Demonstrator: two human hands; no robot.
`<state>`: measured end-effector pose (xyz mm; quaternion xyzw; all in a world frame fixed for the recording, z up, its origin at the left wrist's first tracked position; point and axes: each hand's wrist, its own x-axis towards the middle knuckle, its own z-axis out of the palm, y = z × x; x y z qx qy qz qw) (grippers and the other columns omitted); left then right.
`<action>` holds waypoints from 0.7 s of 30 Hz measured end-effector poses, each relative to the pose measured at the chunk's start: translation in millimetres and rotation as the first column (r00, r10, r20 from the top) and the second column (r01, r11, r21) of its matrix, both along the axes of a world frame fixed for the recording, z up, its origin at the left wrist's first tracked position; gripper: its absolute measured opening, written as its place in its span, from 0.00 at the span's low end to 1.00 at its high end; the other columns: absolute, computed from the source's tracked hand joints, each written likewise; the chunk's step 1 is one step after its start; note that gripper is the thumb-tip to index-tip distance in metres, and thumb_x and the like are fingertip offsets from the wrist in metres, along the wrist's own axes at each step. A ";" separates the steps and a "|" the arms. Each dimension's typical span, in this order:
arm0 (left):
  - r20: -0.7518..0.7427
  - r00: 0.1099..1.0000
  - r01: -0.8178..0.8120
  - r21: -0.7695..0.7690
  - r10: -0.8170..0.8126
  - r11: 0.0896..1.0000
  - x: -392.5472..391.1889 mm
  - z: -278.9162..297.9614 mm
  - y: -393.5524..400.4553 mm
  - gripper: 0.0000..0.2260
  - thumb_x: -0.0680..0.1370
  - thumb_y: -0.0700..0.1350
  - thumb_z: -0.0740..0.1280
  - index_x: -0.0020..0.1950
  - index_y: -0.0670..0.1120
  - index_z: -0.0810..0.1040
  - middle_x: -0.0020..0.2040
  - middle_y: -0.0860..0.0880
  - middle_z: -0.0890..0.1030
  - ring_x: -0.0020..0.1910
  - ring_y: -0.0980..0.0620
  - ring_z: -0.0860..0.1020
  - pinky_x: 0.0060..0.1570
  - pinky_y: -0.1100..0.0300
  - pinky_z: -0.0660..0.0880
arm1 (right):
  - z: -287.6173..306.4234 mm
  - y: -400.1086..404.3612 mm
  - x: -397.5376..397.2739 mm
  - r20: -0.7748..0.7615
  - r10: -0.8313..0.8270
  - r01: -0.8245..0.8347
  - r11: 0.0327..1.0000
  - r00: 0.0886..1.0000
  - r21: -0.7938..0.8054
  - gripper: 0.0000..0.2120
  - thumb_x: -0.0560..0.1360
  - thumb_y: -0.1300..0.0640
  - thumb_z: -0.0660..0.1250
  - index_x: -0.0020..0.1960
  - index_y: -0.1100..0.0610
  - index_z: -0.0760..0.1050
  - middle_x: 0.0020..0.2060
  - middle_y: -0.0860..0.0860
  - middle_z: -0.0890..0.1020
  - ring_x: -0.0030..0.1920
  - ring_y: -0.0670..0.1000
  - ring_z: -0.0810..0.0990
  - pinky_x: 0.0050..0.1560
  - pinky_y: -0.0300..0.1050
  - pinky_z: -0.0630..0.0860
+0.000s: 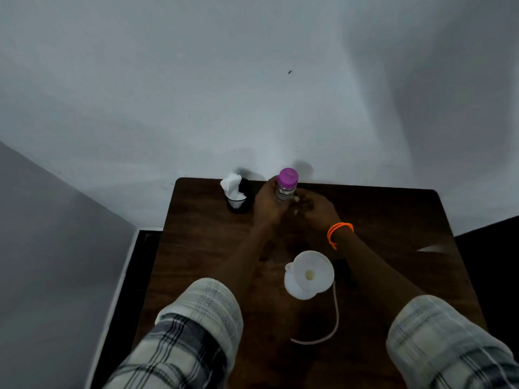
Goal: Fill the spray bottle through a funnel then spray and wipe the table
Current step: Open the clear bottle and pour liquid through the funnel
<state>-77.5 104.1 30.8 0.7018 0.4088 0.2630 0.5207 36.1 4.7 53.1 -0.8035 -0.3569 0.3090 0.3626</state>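
The left hand [269,200] was closed around a clear plastic bottle with a purple cap [286,186], which stood upright near the far edge of the dark brown wooden table [196,248], and the right hand [314,211], with an orange cord bracelet [338,233] on the wrist, was just beside the bottle's lower part, though I could not tell if its fingers gripped anything. Nearer to the person, between both forearms, a white plastic funnel [310,273] sat in the mouth of a white spray bottle, with a thin white tube [335,313] curving on the table beside it. A black mesh cup with white tissue paper [237,196] stood left of the hands.
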 end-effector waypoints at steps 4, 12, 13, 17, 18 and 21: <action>-0.017 1.000 -0.006 0.001 0.006 1.000 6.8 -5.6 8.0 0.15 0.70 0.53 0.77 0.53 0.52 0.80 0.44 0.51 0.86 0.44 0.51 0.85 0.46 0.45 0.82 | -2.2 1.1 4.2 -0.014 0.002 -0.001 1.000 1.000 0.019 0.26 0.70 0.62 0.78 0.67 0.54 0.78 0.57 0.50 0.84 0.56 0.45 0.80 0.48 0.21 0.69; -0.010 0.996 -0.082 0.120 0.083 0.989 4.5 36.3 -2.6 0.16 0.70 0.59 0.77 0.49 0.49 0.82 0.40 0.55 0.85 0.39 0.62 0.82 0.41 0.58 0.80 | 26.4 -2.4 6.8 -0.053 -0.001 0.009 0.991 0.999 0.136 0.25 0.67 0.60 0.79 0.63 0.50 0.80 0.54 0.44 0.85 0.54 0.43 0.84 0.61 0.44 0.79; 0.007 0.997 -0.083 0.126 0.083 0.989 4.8 45.1 -3.9 0.17 0.69 0.60 0.78 0.49 0.50 0.83 0.40 0.56 0.85 0.39 0.62 0.82 0.40 0.60 0.80 | 32.7 -2.9 6.7 -0.038 0.001 0.005 0.987 0.999 0.158 0.25 0.67 0.58 0.79 0.63 0.49 0.79 0.54 0.45 0.86 0.55 0.42 0.84 0.59 0.42 0.79; 0.073 0.996 -0.057 0.108 0.050 0.992 1.1 83.5 -6.8 0.20 0.66 0.62 0.79 0.50 0.50 0.84 0.40 0.57 0.85 0.41 0.64 0.83 0.42 0.64 0.79 | 66.9 -7.2 4.9 0.020 -0.007 0.002 0.966 1.000 0.259 0.24 0.68 0.59 0.80 0.63 0.52 0.80 0.52 0.47 0.87 0.53 0.43 0.84 0.58 0.48 0.81; 0.078 0.996 -0.051 0.091 0.044 0.995 -0.4 91.7 -7.0 0.21 0.66 0.63 0.79 0.50 0.51 0.84 0.41 0.57 0.86 0.41 0.63 0.83 0.44 0.61 0.81 | 74.7 -9.1 5.5 0.011 -0.004 0.001 0.962 1.000 0.271 0.24 0.67 0.59 0.80 0.62 0.52 0.81 0.51 0.47 0.87 0.52 0.44 0.85 0.58 0.50 0.81; 0.115 0.993 0.019 0.056 -0.025 0.998 -10.1 119.3 -8.8 0.21 0.67 0.62 0.78 0.52 0.51 0.84 0.44 0.56 0.86 0.44 0.61 0.83 0.49 0.53 0.82 | 103.4 -21.9 2.4 -0.045 0.033 -0.017 0.949 0.998 0.314 0.21 0.67 0.59 0.81 0.59 0.53 0.82 0.50 0.49 0.87 0.53 0.49 0.86 0.58 0.55 0.81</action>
